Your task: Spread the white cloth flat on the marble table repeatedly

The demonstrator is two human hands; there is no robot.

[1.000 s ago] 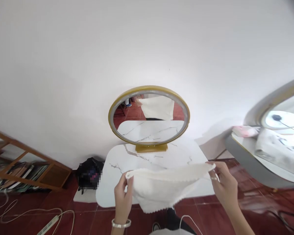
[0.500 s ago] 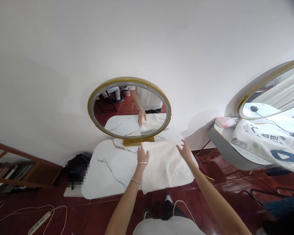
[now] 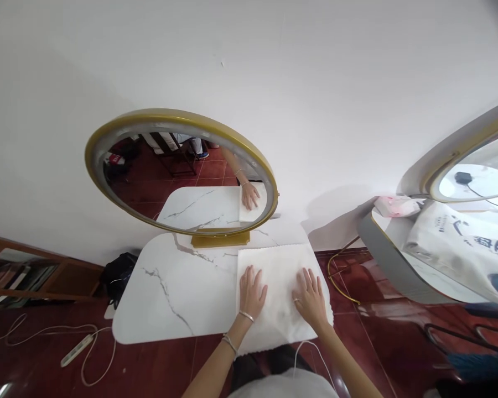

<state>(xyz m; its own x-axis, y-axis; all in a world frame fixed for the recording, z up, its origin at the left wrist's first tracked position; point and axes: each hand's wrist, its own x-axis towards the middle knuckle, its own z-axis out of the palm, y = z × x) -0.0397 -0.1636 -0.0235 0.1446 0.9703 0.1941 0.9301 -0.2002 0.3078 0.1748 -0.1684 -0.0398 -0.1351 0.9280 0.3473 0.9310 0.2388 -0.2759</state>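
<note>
A white cloth [image 3: 274,320] is spread over the right part of a white marble-patterned table [image 3: 149,309], its near edge hanging at the front. My left hand [image 3: 252,290] lies flat on the cloth's left half with the fingers apart. Across from it, my right hand [image 3: 310,298] rests on the right half, fingers spread, a ring on one of them. Neither hand grips the fabric. Behind the cloth stands an oval gold-framed mirror [image 3: 182,171] on a gold base [image 3: 219,239], reflecting one hand on the cloth.
To the right, a second table [image 3: 382,237] bears a tissue pack [image 3: 398,205] and a printed white cloth [image 3: 452,237], beside another mirror [image 3: 431,182]. A wooden shelf [image 3: 66,282], a black bag [image 3: 118,276] and a power strip [image 3: 78,350] with cables are on the left.
Both hands have come down from the cloth's far edge, nearer to me, and now lie flat on it. The cloth looks smoother. The camera view has shifted.
</note>
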